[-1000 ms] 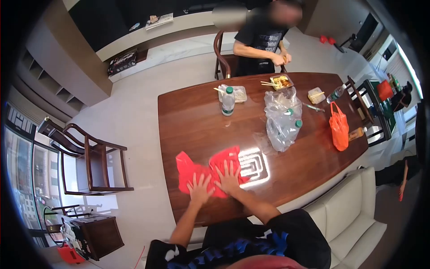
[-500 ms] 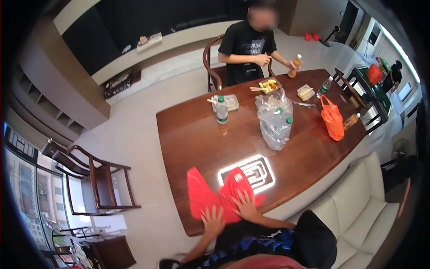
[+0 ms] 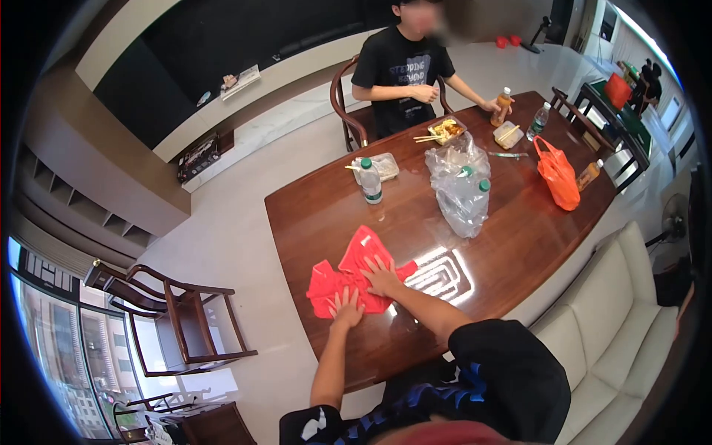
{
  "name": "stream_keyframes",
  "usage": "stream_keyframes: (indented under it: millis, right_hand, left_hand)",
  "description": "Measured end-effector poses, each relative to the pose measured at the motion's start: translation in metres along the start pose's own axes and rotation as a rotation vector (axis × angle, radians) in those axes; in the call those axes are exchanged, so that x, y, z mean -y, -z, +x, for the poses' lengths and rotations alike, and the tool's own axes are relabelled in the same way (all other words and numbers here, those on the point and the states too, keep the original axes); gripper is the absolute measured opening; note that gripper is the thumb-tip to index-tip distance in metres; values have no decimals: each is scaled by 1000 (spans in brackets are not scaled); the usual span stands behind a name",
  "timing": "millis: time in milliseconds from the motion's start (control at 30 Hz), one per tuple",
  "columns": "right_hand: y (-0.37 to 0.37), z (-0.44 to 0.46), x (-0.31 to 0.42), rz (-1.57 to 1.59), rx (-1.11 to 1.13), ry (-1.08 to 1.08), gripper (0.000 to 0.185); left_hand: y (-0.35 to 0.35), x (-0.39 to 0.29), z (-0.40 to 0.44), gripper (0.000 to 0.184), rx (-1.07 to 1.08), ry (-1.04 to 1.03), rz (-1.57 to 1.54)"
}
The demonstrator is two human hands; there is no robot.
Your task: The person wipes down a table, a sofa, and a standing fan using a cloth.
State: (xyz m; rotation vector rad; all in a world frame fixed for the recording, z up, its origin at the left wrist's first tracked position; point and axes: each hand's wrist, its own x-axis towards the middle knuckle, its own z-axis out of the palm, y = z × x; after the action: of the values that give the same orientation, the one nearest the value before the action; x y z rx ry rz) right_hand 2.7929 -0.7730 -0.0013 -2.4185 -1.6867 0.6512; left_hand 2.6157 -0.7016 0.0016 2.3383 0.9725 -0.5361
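Red cloth lies beneath left hand and right hand; fingers spread flat, gripping nothing.

Pale capitals on the black T-shirt across the worktop seem to include "BEYOND", the rest unclear, while print on the upright green-capped bottle is illegible.

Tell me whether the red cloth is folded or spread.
Spread, though rumpled: the cloth lies on the table, ends jutting out past the left hand and right hand. Cannot tell whether any layers are doubled.
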Motion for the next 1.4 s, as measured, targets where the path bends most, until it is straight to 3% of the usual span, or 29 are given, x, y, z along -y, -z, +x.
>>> stream_keyframes:
  millis: [67, 233, 300, 433, 567, 633, 700, 833, 967, 1033, 1167, 1267, 1333, 1400]
  right_hand:
    - [5, 8, 1, 40, 80, -51, 73]
    - [-44, -91, -9, 118, -344, 79, 61]
    - [-48, -157, -12, 130, -338, 117, 54]
    - [-63, -241, -25, 193, -179, 169, 52]
    - [-51, -219, -23, 97, -113, 182, 52]
    - [-47, -191, -26, 39, -151, 222, 52]
    - [-38, -163, -26, -81, -166, 239, 49]
    - [-41, -100, -32, 9, -314, 210, 45]
    - [-23, -58, -25, 81, -133, 77, 50]
    - [-28, -51, -23, 140, -81, -8, 55]
    - [-50, -121, -16, 276, -56, 16, 58]
    - [-69, -180, -16, 84, -168, 124, 60]
    - [-69, -188, -16, 56, -150, 131, 61]
    - [-60, -180, -13, 137, -59, 78, 62]
  left_hand:
    - [11, -4, -6, 68, -4, -8, -9]
    - [-41, -14, -77, 76, -232, -170, 101]
    - [-67, -18, -117, 72, -289, -270, 81]
    - [-143, -23, -176, 62, -99, -251, -49]
    - [-151, -17, -159, 53, -61, -170, -112]
    - [-127, -27, -135, 50, -51, -120, -199]
    - [-111, -20, -102, 48, -203, -185, -188]
    - [-37, -16, -33, 51, -166, -137, -104]
    - [-14, -21, -8, 57, -96, -54, -203]
    - [-17, -33, -27, 62, -155, -72, -115]
    - [-58, -38, -90, 70, -130, -112, -127]
    - [-87, -58, -168, 73, 70, -94, -123]
    - [-89, -61, -177, 74, 182, -97, -62]
    - [-127, -30, -163, 71, 194, -355, -69]
